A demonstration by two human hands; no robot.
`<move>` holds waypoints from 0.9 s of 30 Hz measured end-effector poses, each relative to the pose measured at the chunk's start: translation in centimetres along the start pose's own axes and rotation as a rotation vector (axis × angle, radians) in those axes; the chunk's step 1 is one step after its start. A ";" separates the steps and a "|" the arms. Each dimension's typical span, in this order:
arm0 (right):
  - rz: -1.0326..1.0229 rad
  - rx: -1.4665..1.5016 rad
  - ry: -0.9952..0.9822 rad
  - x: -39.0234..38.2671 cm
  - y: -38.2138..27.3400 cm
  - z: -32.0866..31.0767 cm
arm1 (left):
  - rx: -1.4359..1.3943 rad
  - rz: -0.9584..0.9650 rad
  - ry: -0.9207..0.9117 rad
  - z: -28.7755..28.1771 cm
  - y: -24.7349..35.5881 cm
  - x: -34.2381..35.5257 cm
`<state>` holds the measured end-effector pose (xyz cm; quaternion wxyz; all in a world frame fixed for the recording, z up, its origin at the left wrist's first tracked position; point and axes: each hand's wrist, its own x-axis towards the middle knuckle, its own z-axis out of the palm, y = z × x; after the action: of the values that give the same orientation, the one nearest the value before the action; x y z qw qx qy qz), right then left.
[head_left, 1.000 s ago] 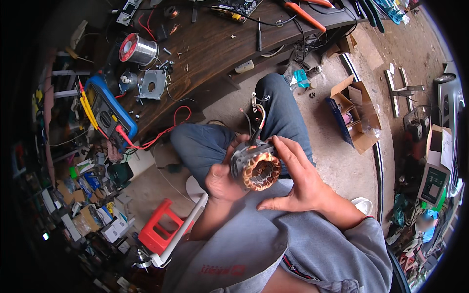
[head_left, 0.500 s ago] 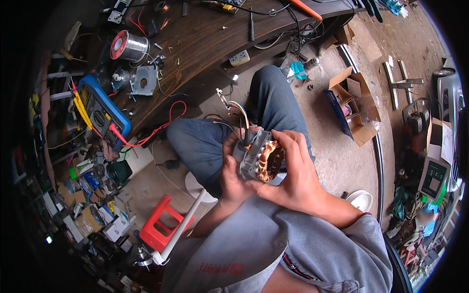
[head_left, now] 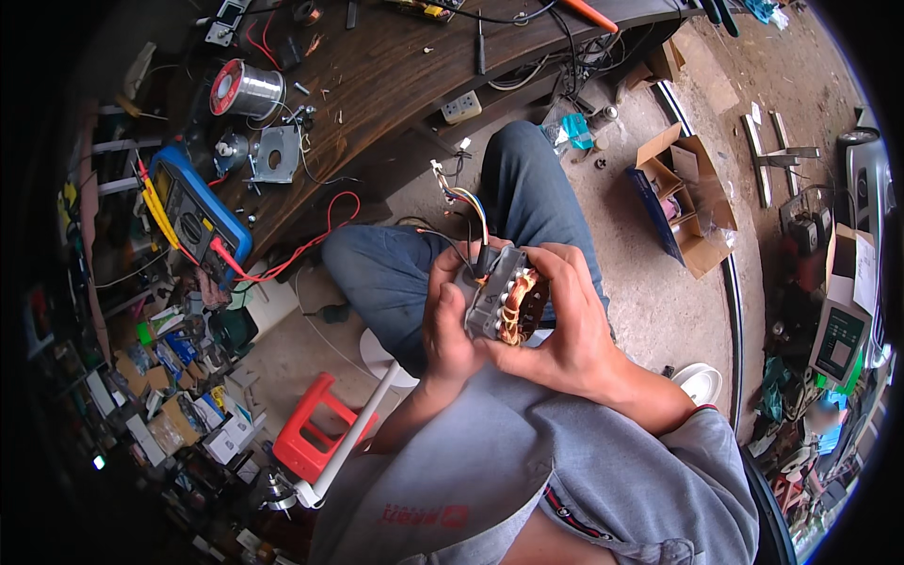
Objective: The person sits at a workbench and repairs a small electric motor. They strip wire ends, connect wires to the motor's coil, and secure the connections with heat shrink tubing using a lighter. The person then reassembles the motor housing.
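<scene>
Between my hands, above my lap, is a motor stator [head_left: 516, 306] with copper windings seated against a grey housing [head_left: 485, 303]. My left hand [head_left: 450, 325] is wrapped round the housing side, its thumb pointing up along it. My right hand [head_left: 565, 315] grips the winding side, fingers over the top and thumb underneath. A bundle of coloured wires [head_left: 476, 207] rises from the housing to a small white connector [head_left: 437, 168]. A separate thin dark lead sticks out toward the left. The palm sides of the part are hidden by my hands.
On the dark bench [head_left: 377, 85] lie a blue multimeter [head_left: 196, 209] with red and yellow leads, a solder spool [head_left: 252, 89], a metal plate [head_left: 278, 153] and a screwdriver [head_left: 481, 47]. An open cardboard box [head_left: 683, 202] stands right, a red plastic stool [head_left: 315, 428] lower left.
The stator and housing have turned slightly in my hands, and the wire bundle has swung a little to the right. Both hands keep their grip.
</scene>
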<state>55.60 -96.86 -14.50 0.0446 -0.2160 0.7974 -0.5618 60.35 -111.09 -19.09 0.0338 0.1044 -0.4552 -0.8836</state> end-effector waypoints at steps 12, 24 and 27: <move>-0.083 -0.013 0.052 0.4 0.0 0.0 | -0.017 0.060 0.008 0.5 0.0 0.1; 0.083 0.171 -0.406 2.7 1.2 -3.8 | -0.561 -0.413 0.053 -1.2 2.7 1.6; 0.071 0.189 -0.451 3.0 1.1 -4.2 | -0.519 -0.453 0.124 -1.4 3.0 1.7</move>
<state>51.30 -94.09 -13.46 0.2614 -0.3026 0.7182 -0.5695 58.85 -114.21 -17.65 -0.1104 0.2440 -0.1778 -0.9469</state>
